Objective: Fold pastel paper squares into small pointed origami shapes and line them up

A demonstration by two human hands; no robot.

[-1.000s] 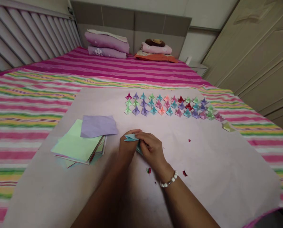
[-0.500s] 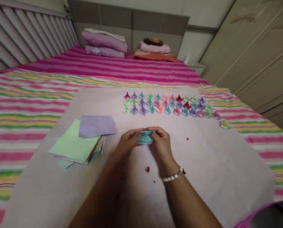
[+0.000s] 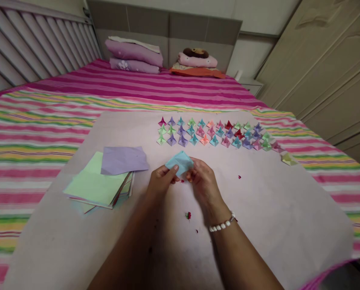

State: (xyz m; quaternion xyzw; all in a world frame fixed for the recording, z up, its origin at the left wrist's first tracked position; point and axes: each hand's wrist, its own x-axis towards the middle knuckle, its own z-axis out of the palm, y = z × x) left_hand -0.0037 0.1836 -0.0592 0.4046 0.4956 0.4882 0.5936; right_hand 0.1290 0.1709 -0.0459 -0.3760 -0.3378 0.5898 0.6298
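Observation:
A light blue paper piece [image 3: 180, 162] is held up just above the pale pink sheet [image 3: 273, 209] that covers the bed. My left hand [image 3: 160, 182] pinches its left lower edge. My right hand [image 3: 202, 181], with a white bead bracelet at the wrist, pinches its right side. Both hands are closed on the paper. Beyond them lie three rows of several small folded paper stars [image 3: 212, 133] in many colours. A stack of square coloured papers [image 3: 103, 181], a purple sheet on top, lies to the left of my hands.
A loose yellow-green folded piece [image 3: 288, 159] lies at the right end of the rows. Small red paper scraps [image 3: 188, 216] dot the sheet near my wrists. The striped bedspread [image 3: 35, 129] surrounds the sheet. Pillows [image 3: 134, 54] lie at the headboard, a wardrobe [image 3: 327, 68] stands right.
The blue paper was pressed low between my hands a second ago. It has since been lifted and opened out, and now stands higher, tilted up between my fingertips.

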